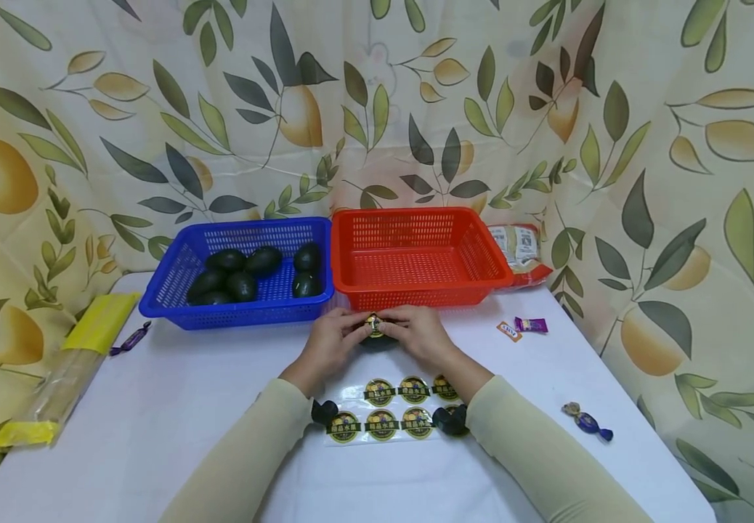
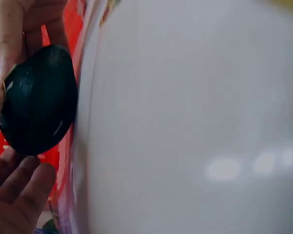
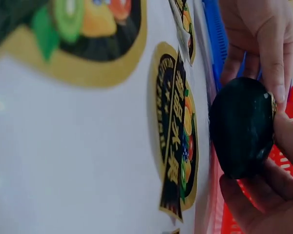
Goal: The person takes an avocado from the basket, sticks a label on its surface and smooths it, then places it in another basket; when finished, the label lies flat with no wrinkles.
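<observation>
A dark green avocado (image 1: 378,343) is held between both hands in front of the baskets. My left hand (image 1: 333,340) grips its left side and my right hand (image 1: 424,335) its right side, fingers around the ends. Both thumbs press on a round gold-and-black sticker (image 1: 373,325) on the avocado's upper face. In the wrist views, the avocado's smooth glossy underside (image 2: 39,102) shows between the hands, while the sticker is mostly hidden. A clear sheet (image 1: 357,438) with several similar round fruit stickers (image 1: 381,424) lies below the hands, partly hidden by the right wrist.
Several avocados (image 1: 242,286) lie in a blue basket (image 1: 200,317) at back left. Beside it stands an empty red basket (image 1: 416,298). A red-and-white bag (image 1: 522,254) is behind right. Wrapped candies (image 1: 531,325) lie rightward; a yellow-ended clear package (image 1: 66,381) lies at the left edge.
</observation>
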Action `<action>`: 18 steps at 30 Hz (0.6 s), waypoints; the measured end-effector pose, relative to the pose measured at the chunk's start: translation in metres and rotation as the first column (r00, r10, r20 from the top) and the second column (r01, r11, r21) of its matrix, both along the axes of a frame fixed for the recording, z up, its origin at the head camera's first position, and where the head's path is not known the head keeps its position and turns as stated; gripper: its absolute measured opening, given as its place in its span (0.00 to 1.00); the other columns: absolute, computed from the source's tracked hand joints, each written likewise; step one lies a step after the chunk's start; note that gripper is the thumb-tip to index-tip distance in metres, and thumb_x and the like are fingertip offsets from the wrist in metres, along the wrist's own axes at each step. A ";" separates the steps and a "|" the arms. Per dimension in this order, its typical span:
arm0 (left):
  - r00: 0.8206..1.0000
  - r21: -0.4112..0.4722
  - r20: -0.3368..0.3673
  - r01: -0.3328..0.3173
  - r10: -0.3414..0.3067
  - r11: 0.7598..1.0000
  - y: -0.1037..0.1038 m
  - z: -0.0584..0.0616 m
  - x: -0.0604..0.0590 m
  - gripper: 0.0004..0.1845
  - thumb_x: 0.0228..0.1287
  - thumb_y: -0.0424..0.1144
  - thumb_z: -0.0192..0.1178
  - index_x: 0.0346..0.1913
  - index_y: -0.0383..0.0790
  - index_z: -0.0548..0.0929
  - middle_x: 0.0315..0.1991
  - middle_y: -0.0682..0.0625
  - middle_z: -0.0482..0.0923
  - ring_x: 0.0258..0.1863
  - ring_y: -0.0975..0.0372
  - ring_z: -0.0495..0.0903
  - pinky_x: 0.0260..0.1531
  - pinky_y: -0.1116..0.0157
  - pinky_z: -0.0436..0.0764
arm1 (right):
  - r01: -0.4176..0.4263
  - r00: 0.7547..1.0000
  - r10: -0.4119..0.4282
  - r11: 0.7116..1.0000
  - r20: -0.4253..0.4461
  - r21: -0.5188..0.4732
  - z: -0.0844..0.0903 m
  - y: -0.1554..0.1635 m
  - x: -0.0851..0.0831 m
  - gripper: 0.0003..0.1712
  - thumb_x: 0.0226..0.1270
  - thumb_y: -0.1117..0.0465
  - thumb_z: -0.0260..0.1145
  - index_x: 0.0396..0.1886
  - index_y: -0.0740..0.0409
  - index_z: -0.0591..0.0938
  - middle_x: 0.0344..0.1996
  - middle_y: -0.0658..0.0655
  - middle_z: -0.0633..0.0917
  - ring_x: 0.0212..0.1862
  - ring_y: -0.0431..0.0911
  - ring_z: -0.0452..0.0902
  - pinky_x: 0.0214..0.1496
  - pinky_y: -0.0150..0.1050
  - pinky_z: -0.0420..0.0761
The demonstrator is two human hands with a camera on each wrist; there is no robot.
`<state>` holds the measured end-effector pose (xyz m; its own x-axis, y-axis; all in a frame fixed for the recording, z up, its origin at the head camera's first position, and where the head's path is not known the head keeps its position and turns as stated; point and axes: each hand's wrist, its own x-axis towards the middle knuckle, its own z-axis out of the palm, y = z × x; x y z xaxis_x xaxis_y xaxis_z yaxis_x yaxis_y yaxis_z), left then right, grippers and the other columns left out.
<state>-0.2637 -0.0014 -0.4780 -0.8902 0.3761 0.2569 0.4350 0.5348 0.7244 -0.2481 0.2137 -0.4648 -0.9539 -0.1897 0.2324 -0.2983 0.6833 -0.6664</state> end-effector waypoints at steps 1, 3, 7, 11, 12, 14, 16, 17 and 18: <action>1.000 -0.016 0.001 0.013 -0.013 1.000 -0.001 0.000 -0.001 0.21 0.71 0.47 0.68 0.64 0.49 0.85 0.54 0.46 0.82 0.50 0.57 0.82 0.50 0.59 0.85 | -0.013 1.000 0.013 1.000 0.003 0.008 0.000 0.000 0.000 0.19 0.69 0.51 0.73 0.56 0.51 0.89 0.56 0.56 0.89 0.61 0.52 0.84 0.65 0.51 0.81; 0.999 -0.055 -0.001 0.038 -0.038 0.998 -0.003 0.001 -0.002 0.24 0.72 0.48 0.67 0.67 0.47 0.82 0.54 0.46 0.82 0.49 0.58 0.81 0.49 0.60 0.84 | -0.040 0.999 0.039 0.999 0.016 0.029 0.001 0.002 -0.001 0.21 0.69 0.50 0.73 0.59 0.50 0.88 0.58 0.56 0.88 0.62 0.53 0.83 0.67 0.52 0.79; 0.997 -0.092 0.017 0.074 -0.073 0.993 -0.005 0.003 -0.003 0.26 0.72 0.48 0.66 0.69 0.46 0.79 0.55 0.45 0.81 0.50 0.57 0.80 0.51 0.58 0.84 | -0.088 0.995 0.086 0.995 0.056 0.047 0.001 0.005 -0.004 0.24 0.71 0.49 0.71 0.64 0.49 0.85 0.61 0.57 0.86 0.65 0.54 0.81 0.69 0.54 0.78; 0.997 -0.011 0.061 0.057 -0.056 0.998 -0.006 0.004 -0.004 0.22 0.73 0.47 0.65 0.66 0.47 0.82 0.56 0.44 0.84 0.55 0.53 0.82 0.59 0.54 0.82 | -0.062 0.990 0.063 0.998 0.124 -0.014 0.000 0.006 -0.009 0.21 0.73 0.47 0.69 0.62 0.45 0.86 0.59 0.55 0.87 0.65 0.52 0.81 0.69 0.53 0.78; 0.997 0.013 0.065 0.046 -0.047 0.999 -0.005 0.005 -0.005 0.21 0.73 0.46 0.65 0.65 0.46 0.83 0.56 0.44 0.85 0.57 0.53 0.83 0.61 0.54 0.81 | -0.048 0.990 0.051 0.998 0.135 -0.030 0.000 0.006 -0.010 0.20 0.73 0.46 0.69 0.60 0.44 0.87 0.58 0.54 0.88 0.65 0.51 0.81 0.69 0.53 0.78; 0.997 0.046 0.073 0.019 -0.023 0.999 -0.005 0.004 -0.005 0.18 0.73 0.46 0.65 0.62 0.46 0.85 0.57 0.46 0.87 0.59 0.54 0.83 0.63 0.54 0.81 | -0.033 0.991 0.037 0.999 0.130 -0.034 0.000 0.005 -0.012 0.19 0.73 0.46 0.68 0.59 0.44 0.88 0.56 0.54 0.88 0.63 0.51 0.82 0.68 0.53 0.78; 0.997 0.053 0.073 0.000 -0.003 0.999 -0.006 0.005 -0.004 0.17 0.73 0.46 0.66 0.60 0.47 0.86 0.57 0.48 0.87 0.60 0.56 0.84 0.63 0.55 0.81 | -0.033 0.993 0.035 0.999 0.115 -0.011 0.002 0.003 -0.011 0.19 0.73 0.46 0.69 0.58 0.44 0.88 0.55 0.54 0.88 0.63 0.52 0.83 0.67 0.53 0.79; 0.998 0.051 0.069 -0.006 0.002 0.999 -0.007 0.005 -0.003 0.17 0.73 0.46 0.66 0.60 0.48 0.87 0.57 0.50 0.87 0.61 0.58 0.83 0.63 0.56 0.81 | -0.039 0.994 0.037 0.999 0.100 0.016 0.003 0.002 -0.011 0.20 0.72 0.45 0.70 0.58 0.44 0.88 0.55 0.55 0.88 0.62 0.52 0.83 0.66 0.53 0.80; 0.998 0.044 0.062 -0.009 0.007 0.999 -0.008 0.005 -0.003 0.16 0.73 0.46 0.66 0.60 0.49 0.87 0.58 0.51 0.86 0.61 0.59 0.84 0.63 0.57 0.82 | -0.048 0.996 0.043 0.998 0.084 0.048 0.004 0.002 -0.011 0.21 0.71 0.45 0.71 0.59 0.45 0.88 0.55 0.55 0.88 0.62 0.53 0.83 0.65 0.54 0.80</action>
<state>-0.2666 -0.0091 -0.4731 -0.9079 0.3585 0.2172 0.3844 0.5053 0.7726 -0.2587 0.2152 -0.4611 -0.9596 -0.2427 0.1425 -0.2752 0.7032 -0.6556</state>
